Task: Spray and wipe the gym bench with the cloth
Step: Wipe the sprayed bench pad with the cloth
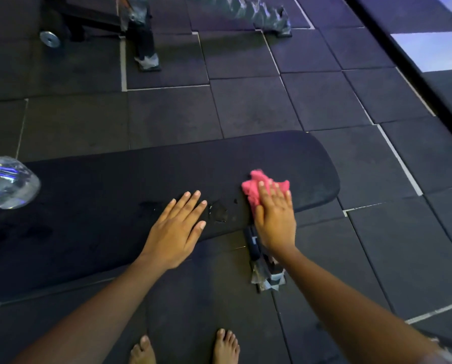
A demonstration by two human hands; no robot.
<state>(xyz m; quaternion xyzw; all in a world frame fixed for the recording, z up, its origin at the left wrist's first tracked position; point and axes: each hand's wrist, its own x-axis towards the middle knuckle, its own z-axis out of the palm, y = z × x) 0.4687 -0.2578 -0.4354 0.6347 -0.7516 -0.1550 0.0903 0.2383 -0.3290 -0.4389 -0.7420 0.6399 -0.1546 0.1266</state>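
Observation:
A black padded gym bench (114, 195) runs left to right across the middle of the view. My right hand (274, 214) lies flat on a crumpled pink cloth (253, 183), pressing it onto the bench's right part. My left hand (176, 229) rests palm down on the pad, fingers spread, holding nothing. Between the two hands a small wet patch (218, 210) shines on the pad. A clear plastic bottle (7, 182) lies on the bench at the far left edge of the view.
Dark rubber floor tiles (246, 106) surround the bench. The bench's taped foot (265, 271) sticks out below my right hand. Other gym equipment frames (143, 32) stand at the back. My bare feet (225, 348) are at the bottom.

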